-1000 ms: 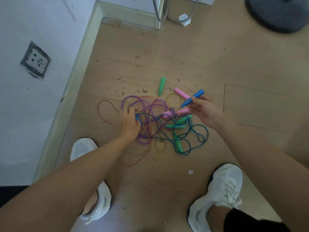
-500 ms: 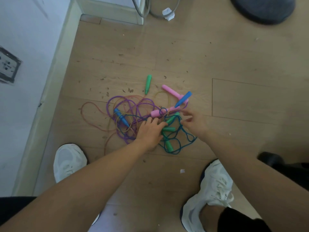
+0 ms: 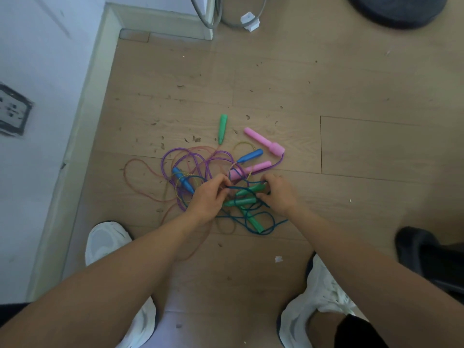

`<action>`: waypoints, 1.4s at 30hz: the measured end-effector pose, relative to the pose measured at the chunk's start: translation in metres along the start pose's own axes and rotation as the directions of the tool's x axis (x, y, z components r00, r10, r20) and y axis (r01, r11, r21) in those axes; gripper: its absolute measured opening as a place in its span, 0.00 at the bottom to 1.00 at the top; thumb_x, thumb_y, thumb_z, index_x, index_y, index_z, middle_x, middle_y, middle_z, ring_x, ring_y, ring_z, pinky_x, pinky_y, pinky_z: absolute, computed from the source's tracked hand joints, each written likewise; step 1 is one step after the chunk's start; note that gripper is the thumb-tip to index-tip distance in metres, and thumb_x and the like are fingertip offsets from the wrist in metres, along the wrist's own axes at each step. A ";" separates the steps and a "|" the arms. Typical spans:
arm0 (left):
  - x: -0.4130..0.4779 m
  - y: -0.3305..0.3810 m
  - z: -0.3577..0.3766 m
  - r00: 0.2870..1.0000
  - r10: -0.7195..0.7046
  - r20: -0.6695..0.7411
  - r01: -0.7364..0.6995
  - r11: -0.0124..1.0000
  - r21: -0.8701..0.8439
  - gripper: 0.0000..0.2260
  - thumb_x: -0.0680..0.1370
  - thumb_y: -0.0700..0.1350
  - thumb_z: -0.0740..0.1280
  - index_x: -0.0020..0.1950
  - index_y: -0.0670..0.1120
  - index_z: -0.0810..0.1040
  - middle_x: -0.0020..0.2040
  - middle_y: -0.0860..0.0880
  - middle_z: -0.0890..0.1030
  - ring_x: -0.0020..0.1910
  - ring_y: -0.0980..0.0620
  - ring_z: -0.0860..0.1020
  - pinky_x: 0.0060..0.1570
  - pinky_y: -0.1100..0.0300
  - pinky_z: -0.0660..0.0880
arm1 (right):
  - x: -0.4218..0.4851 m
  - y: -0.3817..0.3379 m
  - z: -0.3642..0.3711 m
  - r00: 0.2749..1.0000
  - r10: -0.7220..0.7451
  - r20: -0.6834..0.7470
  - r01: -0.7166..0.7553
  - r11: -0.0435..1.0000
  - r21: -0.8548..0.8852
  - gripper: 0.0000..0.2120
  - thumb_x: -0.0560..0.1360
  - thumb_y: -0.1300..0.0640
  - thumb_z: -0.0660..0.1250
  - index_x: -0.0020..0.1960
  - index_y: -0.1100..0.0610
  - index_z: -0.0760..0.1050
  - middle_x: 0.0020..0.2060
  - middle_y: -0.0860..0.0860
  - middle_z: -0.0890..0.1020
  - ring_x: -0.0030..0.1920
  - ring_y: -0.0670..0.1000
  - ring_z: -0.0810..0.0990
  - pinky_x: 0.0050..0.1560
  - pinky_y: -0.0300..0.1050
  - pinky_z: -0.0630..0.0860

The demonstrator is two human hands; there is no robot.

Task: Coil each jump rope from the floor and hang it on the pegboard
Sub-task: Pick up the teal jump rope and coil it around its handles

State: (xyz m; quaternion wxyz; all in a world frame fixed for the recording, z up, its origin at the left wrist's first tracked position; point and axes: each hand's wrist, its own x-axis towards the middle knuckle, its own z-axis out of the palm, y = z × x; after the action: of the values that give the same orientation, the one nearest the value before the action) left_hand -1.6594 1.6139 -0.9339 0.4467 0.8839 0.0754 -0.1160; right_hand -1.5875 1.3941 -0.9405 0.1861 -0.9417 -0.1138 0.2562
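Jump ropes (image 3: 200, 177) lie in one tangled pile on the wood floor (image 3: 376, 151), between the white shoes and the wall corner. Both hands are down in the pile's near side. Left hand (image 3: 209, 197) fingers curled, pinching a dark blue cord (image 3: 241, 188). Right hand (image 3: 278, 194) curled over the green handles (image 3: 241, 202), touching them; can't tell if it actually grips one. Beyond the hands: pink handles (image 3: 263, 141), one blue handle (image 3: 251, 156), one loose green handle (image 3: 222, 128). Second blue handle (image 3: 183, 180) sits left of the left hand.
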 end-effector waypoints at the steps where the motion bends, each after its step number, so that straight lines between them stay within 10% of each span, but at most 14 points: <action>1: -0.001 0.000 -0.003 1.000 -0.003 -0.011 0.002 1.000 -0.027 0.07 0.78 0.40 0.68 0.48 0.53 0.74 0.39 0.60 0.80 0.41 0.58 0.80 0.46 0.56 0.75 | -0.002 -0.005 0.001 1.000 -0.001 -0.003 0.001 1.000 0.025 0.18 0.71 0.51 0.74 0.58 0.53 0.76 0.51 0.53 0.81 0.55 0.56 0.76 0.54 0.49 0.73; 7: 0.005 0.008 -0.013 0.983 -0.142 -0.113 0.109 0.959 -0.261 0.10 0.77 0.38 0.70 0.46 0.53 0.74 0.43 0.50 0.83 0.44 0.53 0.82 0.48 0.58 0.77 | -0.009 -0.033 0.002 0.995 -0.007 0.099 -0.029 0.931 0.363 0.16 0.69 0.61 0.72 0.56 0.52 0.82 0.48 0.47 0.83 0.49 0.47 0.81 0.52 0.39 0.75; 11: 0.014 0.015 -0.027 0.962 -0.231 -0.147 0.171 0.927 -0.334 0.06 0.78 0.37 0.69 0.47 0.47 0.75 0.41 0.50 0.81 0.39 0.57 0.78 0.42 0.64 0.73 | -0.007 -0.030 -0.012 0.991 -0.067 0.114 0.019 0.926 0.378 0.02 0.73 0.64 0.71 0.43 0.59 0.81 0.38 0.54 0.83 0.40 0.49 0.80 0.46 0.48 0.78; 19: 0.020 0.048 -0.068 0.954 -0.271 -0.132 0.173 0.851 -0.497 0.07 0.80 0.33 0.64 0.48 0.45 0.73 0.39 0.44 0.78 0.27 0.64 0.76 0.30 0.69 0.72 | -0.025 -0.054 -0.093 0.940 -0.020 0.341 -0.099 0.939 0.329 0.03 0.77 0.62 0.68 0.50 0.60 0.75 0.40 0.50 0.78 0.27 0.44 0.78 0.25 0.36 0.70; 23: 0.016 0.100 -0.104 0.990 -0.143 0.011 0.125 0.827 -0.548 0.11 0.81 0.33 0.62 0.44 0.47 0.71 0.29 0.53 0.79 0.24 0.65 0.75 0.28 0.70 0.71 | -0.039 -0.075 -0.108 0.979 -0.043 0.201 -0.045 0.910 0.413 0.21 0.74 0.63 0.72 0.65 0.60 0.73 0.55 0.49 0.78 0.32 0.41 0.79 0.30 0.33 0.74; 27: 0.002 0.158 -0.151 0.996 0.051 0.070 -0.009 0.869 -0.495 0.09 0.82 0.35 0.63 0.46 0.48 0.72 0.28 0.57 0.81 0.28 0.63 0.76 0.32 0.69 0.71 | -0.057 -0.112 -0.137 0.977 -0.182 0.115 0.129 0.923 0.361 0.33 0.70 0.56 0.77 0.72 0.55 0.69 0.74 0.45 0.67 0.60 0.44 0.75 0.50 0.25 0.69; 30: -0.013 0.197 -0.188 0.983 0.163 0.083 -0.116 0.908 -0.402 0.07 0.82 0.38 0.64 0.47 0.50 0.74 0.31 0.57 0.81 0.34 0.58 0.76 0.36 0.66 0.71 | -0.072 -0.139 -0.167 0.977 -0.202 0.067 0.163 0.913 0.375 0.25 0.73 0.61 0.74 0.69 0.55 0.73 0.58 0.48 0.76 0.55 0.46 0.73 0.43 0.20 0.67; 34: -0.036 0.241 -0.231 0.967 0.237 0.091 -0.203 0.937 -0.283 0.04 0.80 0.37 0.66 0.49 0.47 0.76 0.35 0.53 0.80 0.35 0.59 0.76 0.38 0.67 0.72 | -0.095 -0.175 -0.212 0.968 -0.124 -0.219 0.234 0.769 0.595 0.13 0.71 0.61 0.75 0.53 0.55 0.76 0.43 0.51 0.79 0.41 0.49 0.77 0.48 0.45 0.74; 36: -0.049 0.258 -0.249 0.963 0.256 0.087 -0.227 0.940 -0.254 0.04 0.81 0.38 0.65 0.49 0.46 0.76 0.37 0.52 0.79 0.36 0.59 0.76 0.40 0.67 0.73 | -0.109 -0.189 -0.239 0.939 -0.131 -0.318 0.304 0.748 0.589 0.13 0.71 0.59 0.77 0.50 0.56 0.74 0.42 0.49 0.79 0.39 0.47 0.76 0.42 0.41 0.74; 42: -0.081 0.296 -0.285 0.922 0.388 -0.025 -0.387 0.909 -0.155 0.05 0.82 0.41 0.64 0.48 0.50 0.75 0.42 0.50 0.78 0.43 0.53 0.76 0.44 0.60 0.76 | -0.153 -0.228 -0.292 0.926 -0.319 -0.203 0.374 0.685 0.625 0.02 0.79 0.57 0.67 0.48 0.52 0.78 0.43 0.49 0.82 0.36 0.46 0.77 0.35 0.40 0.73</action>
State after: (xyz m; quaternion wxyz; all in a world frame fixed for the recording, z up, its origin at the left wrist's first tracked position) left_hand -1.6280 1.6671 -0.5190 0.5293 0.8430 -0.0936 -0.0214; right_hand -1.5905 1.4677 -0.5463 0.5521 -0.7872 -0.1856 0.2028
